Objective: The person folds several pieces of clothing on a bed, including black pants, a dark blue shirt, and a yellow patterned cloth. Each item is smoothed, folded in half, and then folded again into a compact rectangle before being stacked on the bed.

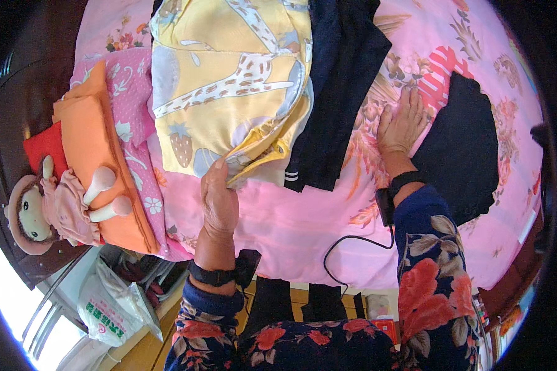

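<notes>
My left hand [219, 197] pinches the near corner of a yellow printed garment [213, 88], which bears giraffe and strawberry figures. Its lower right edge is lifted, so yellow inner layers show. Under and to the right of it lie dark navy cloth trousers or a similar garment [336, 92], with two white stripes near one end. My right hand [403, 121] rests flat, palm down, on the pink floral bed sheet [288, 227]. Its fingertips are beside a red-pink printed cloth [434, 81], and a folded black garment [459, 148] lies to its right.
On the left, a doll in a pink dress [67, 206] lies against folded orange cloth [100, 153] and a pink floral cloth [137, 153]. A dark wooden bed end [32, 102] stands behind. Below hangs a plastic bag [109, 310] with writing. A black cable [336, 246] trails from my right wrist.
</notes>
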A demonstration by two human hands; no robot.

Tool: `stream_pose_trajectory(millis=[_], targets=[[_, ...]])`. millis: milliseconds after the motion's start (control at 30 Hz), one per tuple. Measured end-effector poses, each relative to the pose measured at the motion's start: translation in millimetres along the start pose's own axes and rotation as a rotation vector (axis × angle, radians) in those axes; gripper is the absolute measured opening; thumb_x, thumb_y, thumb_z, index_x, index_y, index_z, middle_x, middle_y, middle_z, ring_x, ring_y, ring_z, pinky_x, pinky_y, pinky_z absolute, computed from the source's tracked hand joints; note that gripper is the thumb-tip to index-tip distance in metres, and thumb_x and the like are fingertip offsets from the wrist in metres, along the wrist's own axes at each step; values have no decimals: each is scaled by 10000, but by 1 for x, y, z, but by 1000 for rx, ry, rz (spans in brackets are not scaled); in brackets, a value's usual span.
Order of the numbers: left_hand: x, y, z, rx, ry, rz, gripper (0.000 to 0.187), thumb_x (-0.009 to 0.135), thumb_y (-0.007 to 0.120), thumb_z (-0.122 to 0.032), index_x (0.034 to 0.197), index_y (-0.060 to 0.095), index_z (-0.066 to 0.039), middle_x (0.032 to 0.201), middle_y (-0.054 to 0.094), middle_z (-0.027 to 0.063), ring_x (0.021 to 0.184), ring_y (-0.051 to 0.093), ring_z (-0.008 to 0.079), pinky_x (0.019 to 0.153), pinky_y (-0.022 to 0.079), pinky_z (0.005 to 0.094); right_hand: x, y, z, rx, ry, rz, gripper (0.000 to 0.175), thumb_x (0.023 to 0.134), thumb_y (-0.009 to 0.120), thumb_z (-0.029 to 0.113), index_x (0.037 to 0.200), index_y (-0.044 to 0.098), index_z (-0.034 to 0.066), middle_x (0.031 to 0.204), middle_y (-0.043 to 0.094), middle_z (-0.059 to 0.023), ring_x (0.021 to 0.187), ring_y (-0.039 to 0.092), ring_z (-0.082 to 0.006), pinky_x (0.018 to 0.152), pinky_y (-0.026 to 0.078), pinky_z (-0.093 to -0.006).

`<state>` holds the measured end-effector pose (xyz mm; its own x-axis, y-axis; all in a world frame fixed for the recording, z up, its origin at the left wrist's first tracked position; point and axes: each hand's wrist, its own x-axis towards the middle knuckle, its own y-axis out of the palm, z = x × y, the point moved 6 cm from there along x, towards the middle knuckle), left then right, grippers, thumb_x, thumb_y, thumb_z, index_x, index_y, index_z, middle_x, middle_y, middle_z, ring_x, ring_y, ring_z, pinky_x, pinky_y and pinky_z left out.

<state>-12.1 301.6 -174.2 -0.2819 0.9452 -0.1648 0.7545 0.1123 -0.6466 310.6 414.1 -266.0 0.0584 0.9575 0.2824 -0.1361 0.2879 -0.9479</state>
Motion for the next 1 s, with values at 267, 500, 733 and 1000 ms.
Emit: stream_pose_trajectory(millis=[267, 500, 733, 1000], targets=[[18, 7, 61, -509, -424, 173, 441, 895, 303, -267, 1188, 373, 55, 1181, 465, 165, 1065, 470, 289, 904, 381, 398, -2, 2, -1, -14, 9, -6, 532, 762, 465, 293, 1244, 378, 85, 1324, 327, -117, 1225, 272, -275, 996, 162, -433], [31, 21, 40, -1549, -757, 159, 460, 901, 294, -257, 1254, 304, 37, 1248, 411, 171, 1137, 421, 304, 977, 317, 418, -1, 3, -1, -18, 10, -3, 539, 771, 447, 304, 1261, 364, 93, 1323, 328, -115, 1231, 270, -266, 1003, 156, -436], [37, 21, 46, -1564, -824, 201, 448, 906, 307, -251, 1260, 302, 24, 1256, 403, 174, 1140, 420, 299, 988, 310, 408, -1, 1, 1, -23, -4, -9, 541, 776, 433, 308, 1259, 362, 74, 1320, 330, -125, 1230, 271, -269, 999, 164, -436], [23, 10, 5, -660, -249, 268, 507, 830, 513, -325, 1198, 416, 9, 1164, 497, 144, 1069, 479, 271, 943, 333, 379, -2, 5, -2, -71, -2, 10, 531, 776, 423, 326, 1244, 386, 77, 1318, 334, -123, 1218, 286, -278, 997, 167, -438]])
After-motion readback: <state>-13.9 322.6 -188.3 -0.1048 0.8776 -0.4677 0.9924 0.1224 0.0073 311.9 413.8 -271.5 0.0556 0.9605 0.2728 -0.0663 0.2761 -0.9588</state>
